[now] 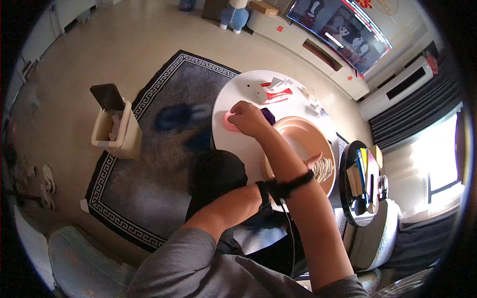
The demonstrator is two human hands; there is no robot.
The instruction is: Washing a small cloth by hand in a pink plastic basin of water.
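My forearms cross, the right one over the left. My right hand is at the near left part of a round white table, its fingers bent down over a pink round item; whether they grip anything is hidden. A dark purple item lies just beside that hand. My left hand shows only in part, past my right forearm, over a large peach-coloured basin. It holds a pale ridged bundle. Both wrists wear black bands, and a thin white cable hangs from near them.
Red and white wrappers and crumpled clear plastic lie on the table. A dark round side table with books stands at the right. On the left, a cream bin with its lid up stands at the edge of a grey patterned rug.
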